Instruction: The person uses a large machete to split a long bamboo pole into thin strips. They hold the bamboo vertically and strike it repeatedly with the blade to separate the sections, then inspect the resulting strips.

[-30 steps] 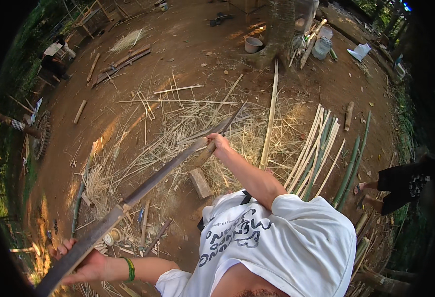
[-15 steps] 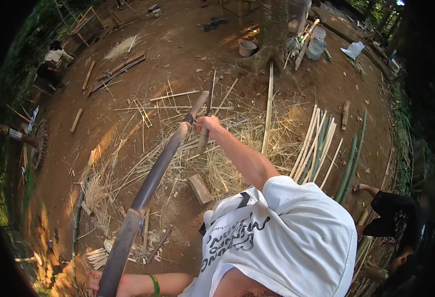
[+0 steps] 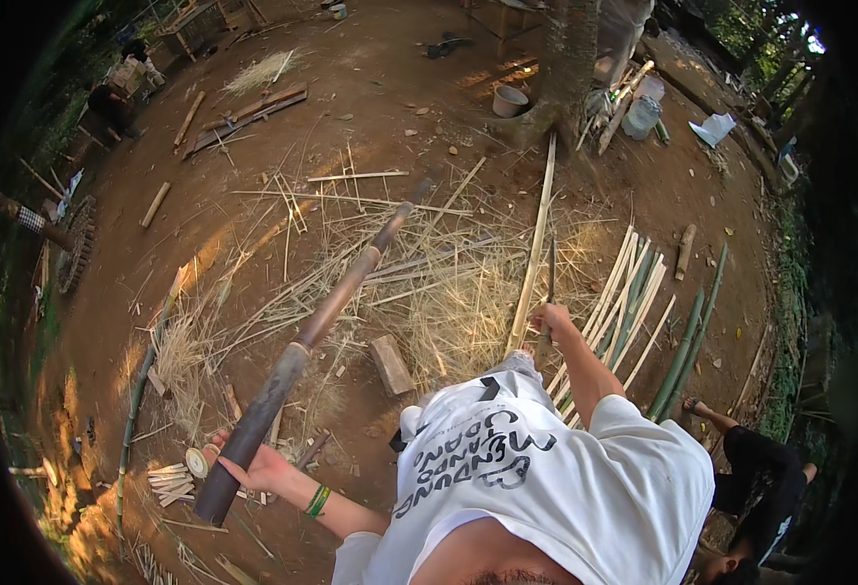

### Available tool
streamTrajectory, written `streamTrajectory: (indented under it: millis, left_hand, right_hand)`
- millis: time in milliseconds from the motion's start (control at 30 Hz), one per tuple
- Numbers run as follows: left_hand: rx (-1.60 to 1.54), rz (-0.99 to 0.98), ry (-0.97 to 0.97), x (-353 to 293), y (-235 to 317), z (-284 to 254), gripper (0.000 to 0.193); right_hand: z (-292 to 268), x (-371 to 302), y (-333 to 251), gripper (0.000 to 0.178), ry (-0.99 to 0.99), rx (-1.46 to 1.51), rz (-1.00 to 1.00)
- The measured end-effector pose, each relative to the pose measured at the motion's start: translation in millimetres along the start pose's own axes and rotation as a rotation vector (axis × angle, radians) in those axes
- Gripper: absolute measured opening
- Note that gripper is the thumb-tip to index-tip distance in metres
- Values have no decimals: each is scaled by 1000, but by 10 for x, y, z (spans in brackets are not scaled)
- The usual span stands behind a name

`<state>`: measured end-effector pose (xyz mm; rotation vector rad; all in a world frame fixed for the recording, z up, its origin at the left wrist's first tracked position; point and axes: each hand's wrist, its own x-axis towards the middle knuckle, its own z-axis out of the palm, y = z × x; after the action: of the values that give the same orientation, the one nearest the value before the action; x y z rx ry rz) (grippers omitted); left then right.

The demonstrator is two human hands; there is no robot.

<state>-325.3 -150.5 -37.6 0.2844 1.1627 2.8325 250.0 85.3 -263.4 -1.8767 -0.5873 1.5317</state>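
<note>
A long dark bamboo pole (image 3: 275,388) runs slantwise from near left toward the middle of the yard. My left hand (image 3: 258,470) is closed around it close to its near end. A green-and-yellow band (image 3: 318,500) circles my left wrist. Off to the right, my right hand (image 3: 552,319) grips a long-bladed knife (image 3: 552,265). Its narrow dark blade points away from me, and part of the handle shows below my fingers. The knife is apart from the pole, beside a long pale bamboo strip (image 3: 534,244).
Bamboo shavings (image 3: 458,302) litter the brown ground, around a wooden block (image 3: 391,365). Pale split strips (image 3: 616,292) and green poles (image 3: 687,341) lie right. Another person (image 3: 765,478) is at the right edge. Farther off stand a tree (image 3: 567,78) and a bucket (image 3: 510,100).
My right hand has drawn the knife away from the pole, to the right and closer to my body. My left hand has shifted slightly up and rightward; the pole's far end sits farther right.
</note>
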Motion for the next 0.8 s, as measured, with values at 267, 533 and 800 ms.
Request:
streamTrajectory:
  millis: [267, 533, 800]
  left_hand:
    - [-264, -101, -350, 205, -27, 270, 49]
    - [-266, -120, -609, 93, 52, 1278, 38]
    - [-218, -78, -570, -241, 171, 1709, 44]
  right_hand:
    - [-587, -446, 468, 11, 156, 157, 84]
    - [443, -884, -404, 19, -127, 199, -18]
    - [2139, -1165, -958, 44, -658, 441, 32]
